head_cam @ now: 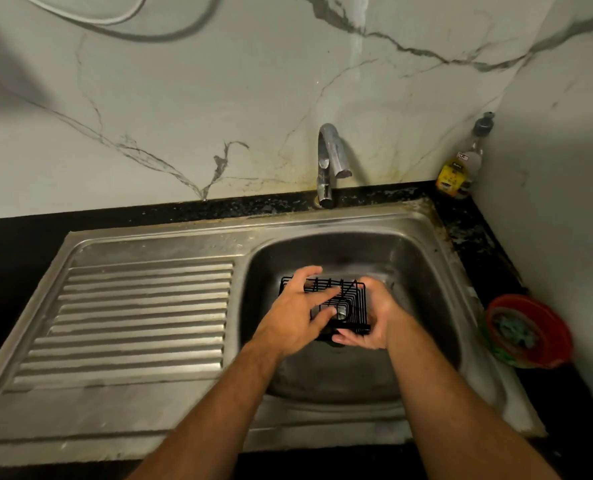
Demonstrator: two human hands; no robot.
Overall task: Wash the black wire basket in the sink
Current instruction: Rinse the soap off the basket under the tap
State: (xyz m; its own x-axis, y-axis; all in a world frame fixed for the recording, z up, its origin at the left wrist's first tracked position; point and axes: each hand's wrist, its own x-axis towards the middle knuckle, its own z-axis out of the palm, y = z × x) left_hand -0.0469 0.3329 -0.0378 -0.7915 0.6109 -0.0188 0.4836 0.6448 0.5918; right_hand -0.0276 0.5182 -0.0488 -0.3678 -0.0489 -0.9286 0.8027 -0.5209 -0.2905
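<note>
Two hands hold a basket [336, 303] over the sink [426, 271] — left hand [296, 317] spread across its wires, right hand [374, 320] cupping its edge — light, stiff, likely slippery; grip the rim.

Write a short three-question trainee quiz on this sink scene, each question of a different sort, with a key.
1. True or false: the small black wire basket is held over the stainless steel sink basin.
2. Multiple choice: where does the round red plastic bowl sit? A) on the ribbed drainboard B) on the dark counter right of the basin C) inside the basin
3. Fill in: the left hand lies across the basket's ____, while the right hand supports it from the right and below.

Key: 1 true; 2 B; 3 top. Whether water runs from the curved chrome tap cannot be told.
</note>
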